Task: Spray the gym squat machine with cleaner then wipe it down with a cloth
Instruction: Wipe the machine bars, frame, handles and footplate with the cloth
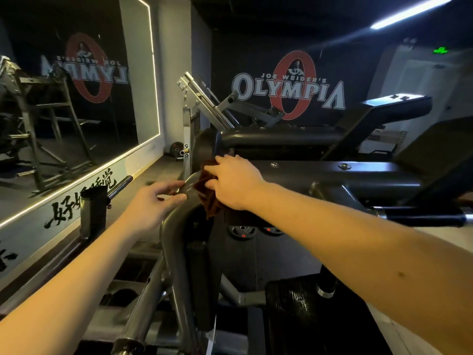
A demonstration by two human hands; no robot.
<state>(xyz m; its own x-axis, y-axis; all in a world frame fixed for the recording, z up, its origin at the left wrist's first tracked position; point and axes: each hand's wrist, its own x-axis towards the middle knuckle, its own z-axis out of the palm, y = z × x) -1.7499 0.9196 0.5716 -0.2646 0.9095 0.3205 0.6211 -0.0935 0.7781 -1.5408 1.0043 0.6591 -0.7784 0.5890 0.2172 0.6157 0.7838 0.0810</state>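
The squat machine fills the middle of the view, with a curved grey steel frame tube (176, 226) rising toward black shoulder pads (281, 137). My right hand (235, 183) presses a dark brown cloth (208, 198) against the top of the curved tube, fingers spread over the cloth. My left hand (151, 203) reaches in from the left, its thumb and fingertips touching the tube just beside the cloth. No spray bottle is in view.
A large wall mirror (76, 98) with a lit edge runs along the left. A black textured footplate (302, 316) lies at the lower right. Weight plates (242, 230) sit on the floor behind the frame. A bar sleeve (120, 187) sticks out at the left.
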